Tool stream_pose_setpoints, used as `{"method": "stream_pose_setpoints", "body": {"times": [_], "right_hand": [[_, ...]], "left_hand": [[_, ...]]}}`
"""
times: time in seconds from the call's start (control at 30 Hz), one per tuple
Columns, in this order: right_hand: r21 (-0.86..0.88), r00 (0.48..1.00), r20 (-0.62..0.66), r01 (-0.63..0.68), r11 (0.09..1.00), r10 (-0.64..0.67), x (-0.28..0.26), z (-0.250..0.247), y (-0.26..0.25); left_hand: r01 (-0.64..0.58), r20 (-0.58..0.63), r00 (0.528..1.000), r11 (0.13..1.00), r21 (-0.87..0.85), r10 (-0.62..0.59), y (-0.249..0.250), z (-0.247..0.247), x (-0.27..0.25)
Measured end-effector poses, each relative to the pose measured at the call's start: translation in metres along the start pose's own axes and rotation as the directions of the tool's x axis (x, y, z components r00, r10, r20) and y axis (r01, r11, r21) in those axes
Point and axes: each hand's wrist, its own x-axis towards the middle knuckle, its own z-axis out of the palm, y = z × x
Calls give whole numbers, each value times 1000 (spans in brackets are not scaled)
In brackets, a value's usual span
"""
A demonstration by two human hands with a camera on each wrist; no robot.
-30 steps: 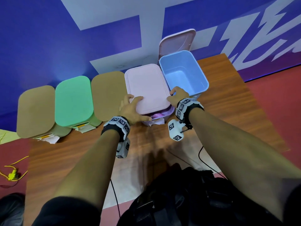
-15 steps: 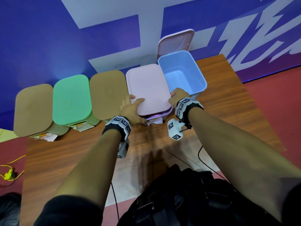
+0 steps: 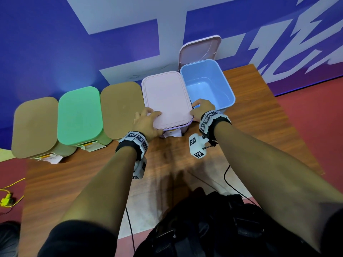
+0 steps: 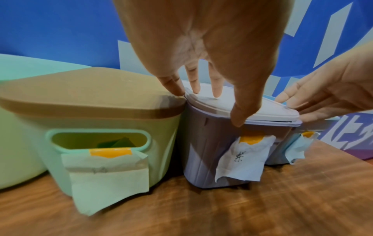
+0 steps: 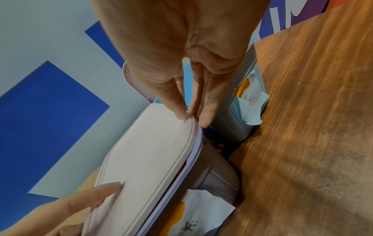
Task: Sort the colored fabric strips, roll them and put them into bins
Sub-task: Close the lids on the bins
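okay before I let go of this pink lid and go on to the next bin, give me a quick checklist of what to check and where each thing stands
1. Pink lid seated flat on the purple bin: not ok, the left wrist view shows its front edge raised above the rim.
2. Left hand on the lid's near left corner: ok.
3. Right hand fingertips on the lid's near right corner: ok.
4. Blue bin open, its lid upright: ok.
5. Brown-lidded bin beside it shut: ok.
6. Strips inside the purple bin: cannot tell, the lid hides them.
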Motion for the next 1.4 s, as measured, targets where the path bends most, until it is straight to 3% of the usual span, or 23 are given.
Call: {"method": "stream_pose_setpoints", "body": {"times": [0.57, 0.9, 1.4], "right_hand": [[-151, 1000, -6, -3, 988, 2, 9, 5, -2], [-86, 999, 34, -11, 996, 14, 5, 4, 1], [-131, 999, 47, 11, 991, -5, 5, 6, 5]], "left_hand": [[-20, -23, 1000, 997, -80, 18, -3, 3, 4], [-2, -38, 999, 992, -125, -3, -2, 1, 2], [6, -46, 999, 993, -115, -12, -3, 0, 2]]}}
